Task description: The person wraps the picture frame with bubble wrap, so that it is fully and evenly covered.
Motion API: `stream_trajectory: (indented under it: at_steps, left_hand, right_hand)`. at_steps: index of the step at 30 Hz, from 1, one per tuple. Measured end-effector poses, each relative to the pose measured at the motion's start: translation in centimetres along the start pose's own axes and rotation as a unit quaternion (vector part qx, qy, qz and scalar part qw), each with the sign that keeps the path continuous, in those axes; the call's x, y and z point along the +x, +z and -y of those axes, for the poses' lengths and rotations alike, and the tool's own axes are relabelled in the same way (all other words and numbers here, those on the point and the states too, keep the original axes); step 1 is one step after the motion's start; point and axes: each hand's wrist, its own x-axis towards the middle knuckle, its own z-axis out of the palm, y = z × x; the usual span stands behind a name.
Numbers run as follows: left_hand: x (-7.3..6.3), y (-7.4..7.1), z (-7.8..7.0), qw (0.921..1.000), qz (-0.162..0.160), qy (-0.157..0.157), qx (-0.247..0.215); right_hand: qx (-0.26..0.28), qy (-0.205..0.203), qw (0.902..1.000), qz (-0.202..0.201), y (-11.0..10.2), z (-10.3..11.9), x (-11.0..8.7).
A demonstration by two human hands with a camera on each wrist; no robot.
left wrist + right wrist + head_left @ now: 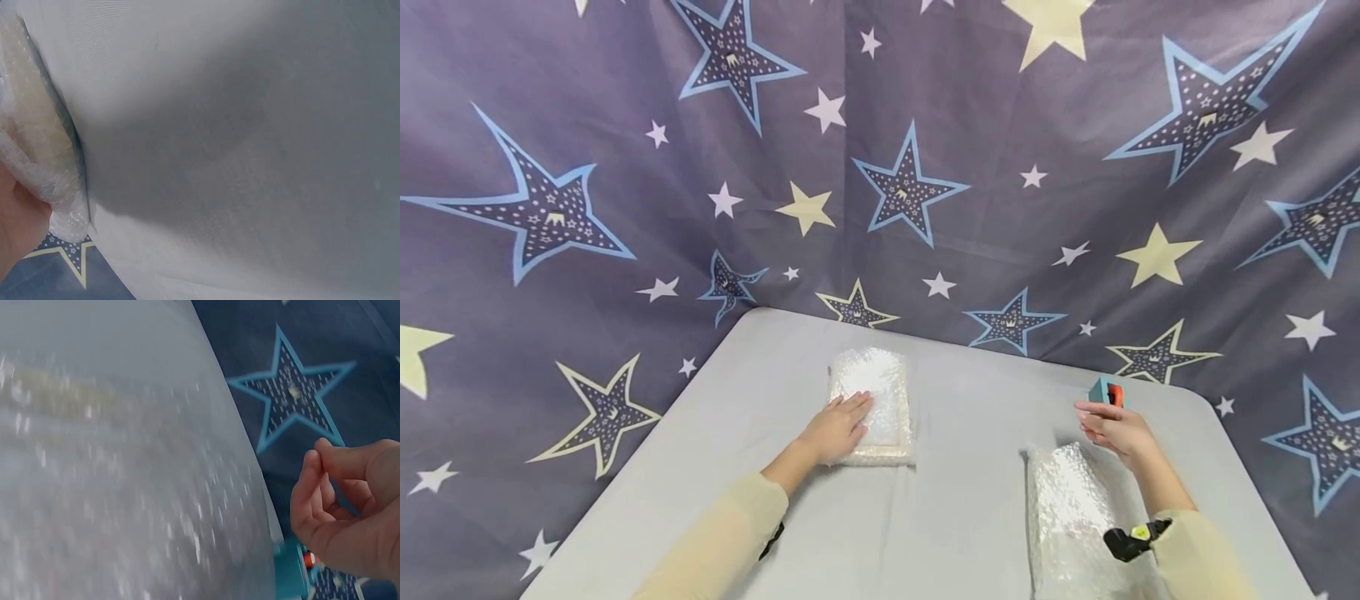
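My left hand [837, 428] lies with extended fingers on top of a flat bubble-wrapped package [880, 387]. In the left wrist view, the package [37, 119] shows a pale item through the wrap, with part of the hand [22, 215] at its edge. My right hand [1118, 431] is raised over the far end of a sheet of bubble wrap [1071, 508]. Seen from the right wrist, that hand [350, 506] has thumb and index fingertips together and the other fingers curled; nothing shows between them. Just behind it stands a teal tape dispenser [1098, 392] with an orange part.
Both packing pieces lie on a white table [958, 500] with rounded far corners. A dark curtain [985, 208] printed with stars hangs right behind the table and along its sides. A black wrist camera [1126, 543] sits at the right sleeve.
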Motion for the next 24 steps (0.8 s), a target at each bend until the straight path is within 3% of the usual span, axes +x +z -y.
stream_trajectory:
  at_steps: [8,14,17,24]
  left_hand:
    - [0.0,-0.3,0.1,0.9996,-0.027,0.004,0.001]
    - [-0.6,0.8,-0.5,0.9999,-0.009,0.013,0.000]
    - [-0.7,1.1,-0.7,0.9998,-0.014,0.016,-0.006]
    - [-0.5,0.2,-0.4,0.9997,-0.024,0.010,0.000]
  right_hand:
    - [-0.024,-0.032,0.9988,0.029,4.8,2.6,2.2]
    - [-0.039,-0.050,0.9974,0.034,8.6,2.4,2.9]
    - [-0.029,-0.068,0.9965,0.040,10.3,2.4,3.4]
    - [-0.051,-0.081,0.9948,0.037,14.5,4.0,4.4]
